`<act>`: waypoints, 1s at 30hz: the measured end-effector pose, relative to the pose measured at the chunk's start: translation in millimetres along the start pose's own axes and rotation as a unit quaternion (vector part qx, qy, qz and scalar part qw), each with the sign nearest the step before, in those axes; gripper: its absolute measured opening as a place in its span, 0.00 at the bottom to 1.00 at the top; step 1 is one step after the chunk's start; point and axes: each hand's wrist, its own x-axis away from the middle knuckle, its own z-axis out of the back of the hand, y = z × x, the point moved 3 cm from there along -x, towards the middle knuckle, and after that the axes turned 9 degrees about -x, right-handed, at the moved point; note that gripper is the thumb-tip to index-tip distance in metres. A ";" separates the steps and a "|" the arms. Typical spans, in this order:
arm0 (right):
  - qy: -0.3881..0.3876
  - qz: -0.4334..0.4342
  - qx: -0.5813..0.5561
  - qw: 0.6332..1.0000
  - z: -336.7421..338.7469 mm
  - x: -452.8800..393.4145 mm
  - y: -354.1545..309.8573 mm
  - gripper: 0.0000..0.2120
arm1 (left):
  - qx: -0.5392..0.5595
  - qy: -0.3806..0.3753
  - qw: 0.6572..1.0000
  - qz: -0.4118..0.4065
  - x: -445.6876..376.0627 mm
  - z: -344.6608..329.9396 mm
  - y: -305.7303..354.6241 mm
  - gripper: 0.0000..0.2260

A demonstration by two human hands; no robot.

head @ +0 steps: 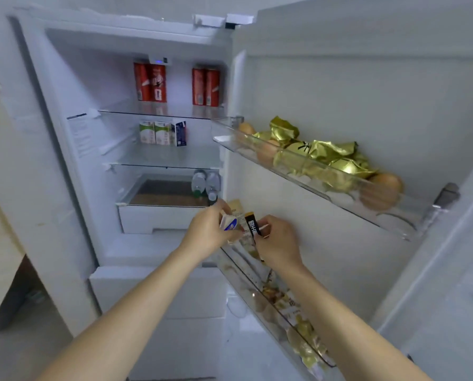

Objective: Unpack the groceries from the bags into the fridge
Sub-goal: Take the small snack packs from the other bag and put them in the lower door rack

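Standing open, the fridge [73, 149] fills the view, its door [367, 92] swung to the right; the upper door rack [326, 192] carries eggs [383, 189] and gold packets [328, 154], and the lower rack [257, 287] runs slantwise from just under the hands down toward the near right, already lined with flat pouches [293, 301]; inside, red cans [151, 82] stand on the top shelf, cartons [154, 132] on the middle one, water bottles [206, 184] lie by the drawer [163, 192]. No bags are in view.

Both hands meet just above the far end of the lower rack; the left hand [206, 233] grips a small white-and-blue pack [229, 222], fingers [224, 206] curled over its top; the right hand [277, 239] pinches a black stick [251, 226] between thumb and fingertips, its long axis near upright and tipped slightly, the lower end pointing down into the rack.

The rack lies directly below and a little nearer than both items, so the coming move looks like a short drop; the right hand sits over the rack's opening and is the nearer one; the stick probably wants turning to lie along the rack beside the pouches; the pack, held over the rack's far tip, seems likely to follow; what is crowded there could make it catch on the rim.
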 end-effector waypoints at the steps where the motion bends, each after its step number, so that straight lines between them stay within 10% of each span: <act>1: 0.001 0.004 0.024 1.000 -3.9 -2.7 5.4 0.06 | -0.008 -0.010 1.000 -0.001 -8.3 -8.1 -2.7 0.22; 8: -0.008 0.028 0.141 0.990 -23.3 -11.1 30.7 0.08 | -0.102 -0.069 0.992 -0.023 -24.1 -42.2 -22.2 0.19; 17: -0.018 0.119 0.196 0.973 -17.1 -2.3 -4.1 0.09 | -0.249 0.064 0.959 -0.119 -3.1 -5.2 -20.8 0.24; 30: -0.143 0.386 0.066 0.909 -102.6 58.1 -130.1 0.20 | -0.386 0.203 0.897 0.074 155.4 140.8 -31.8 0.24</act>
